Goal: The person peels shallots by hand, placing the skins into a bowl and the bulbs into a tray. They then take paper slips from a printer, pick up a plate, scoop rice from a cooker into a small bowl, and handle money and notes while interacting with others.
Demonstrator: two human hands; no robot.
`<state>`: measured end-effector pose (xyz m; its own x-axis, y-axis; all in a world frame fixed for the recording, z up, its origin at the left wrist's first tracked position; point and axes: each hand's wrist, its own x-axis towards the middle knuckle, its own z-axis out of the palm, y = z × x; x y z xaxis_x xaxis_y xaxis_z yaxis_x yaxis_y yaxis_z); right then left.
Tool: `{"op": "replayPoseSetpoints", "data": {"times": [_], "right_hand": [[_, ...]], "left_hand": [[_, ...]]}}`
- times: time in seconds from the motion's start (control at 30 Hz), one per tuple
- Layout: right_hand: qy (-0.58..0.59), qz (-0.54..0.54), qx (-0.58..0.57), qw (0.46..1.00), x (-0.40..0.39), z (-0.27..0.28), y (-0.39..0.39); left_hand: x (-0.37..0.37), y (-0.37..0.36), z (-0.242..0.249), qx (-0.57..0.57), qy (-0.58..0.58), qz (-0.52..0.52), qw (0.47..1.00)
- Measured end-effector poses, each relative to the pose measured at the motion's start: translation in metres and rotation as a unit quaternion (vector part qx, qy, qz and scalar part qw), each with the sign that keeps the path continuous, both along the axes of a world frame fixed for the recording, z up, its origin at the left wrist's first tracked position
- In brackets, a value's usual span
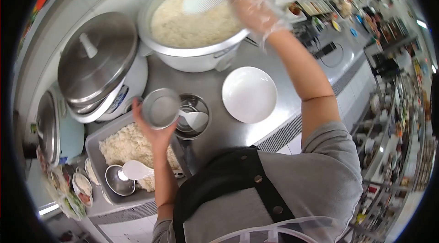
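Observation:
My right hand point(256, 9), in a clear plastic glove, grips a white rice paddle point(201, 2). The paddle's blade rests over the cooked rice point(183, 25) in a large open rice cooker point(192, 53). Lower down, my left hand point(157, 131) holds a round metal bowl point(161, 108), its opening turned up towards me. Just right of that bowl, a second white paddle point(196, 119) leans in a metal pot point(186, 133) on the counter. A white plate point(249, 94) lies on the steel counter, below the cooker.
A lidded rice cooker point(98, 60) stands at left, another lidded cooker point(50, 126) beyond it. Below them a grey tub point(93, 147) holds rice, a metal bowl point(120, 180) and a white paddle point(137, 170). Small dishes point(83, 189) sit lower left. Shelves point(388, 137) with dishes line the right.

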<state>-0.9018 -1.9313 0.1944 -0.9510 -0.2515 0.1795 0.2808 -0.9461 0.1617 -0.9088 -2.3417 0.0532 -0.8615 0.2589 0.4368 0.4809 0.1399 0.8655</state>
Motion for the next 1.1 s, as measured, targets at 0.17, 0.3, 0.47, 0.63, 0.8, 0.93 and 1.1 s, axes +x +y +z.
{"op": "replayPoseSetpoints", "data": {"times": [0.17, 0.3, 0.47, 0.63, 0.8, 0.93, 1.1], "right_hand": [[-0.002, -0.008, -0.183, 0.983, -0.144, -0.075, 0.127], [0.071, -0.226, 0.102, 0.966, -0.212, -0.109, 0.155], [-0.032, -0.292, 0.215, 0.931, -0.232, -0.099, 0.143], [-0.179, -0.031, -0.277, 0.944, -0.264, -0.102, 0.166], [-0.398, -0.282, 0.146, 0.861, -0.251, -0.061, 0.145], [-0.412, -0.234, 0.149, 0.868, -0.247, -0.07, 0.172], [-0.398, -0.159, 0.134, 0.893, -0.248, -0.096, 0.209]], "left_hand": [[-0.012, 0.07, 0.0, -0.03, -0.01, -0.057, 0.998], [-0.023, 0.1, 0.004, -0.021, -0.053, -0.071, 0.996], [-0.037, 0.109, 0.002, -0.014, -0.057, -0.053, 0.997], [-0.039, 0.113, -0.003, 0.047, -0.054, -0.057, 0.996], [-0.037, 0.117, -0.016, 0.044, -0.058, -0.034, 0.997], [-0.036, 0.117, -0.018, 0.053, -0.056, -0.025, 0.997], [-0.033, 0.119, -0.015, 0.06, -0.062, -0.023, 0.996]]}}
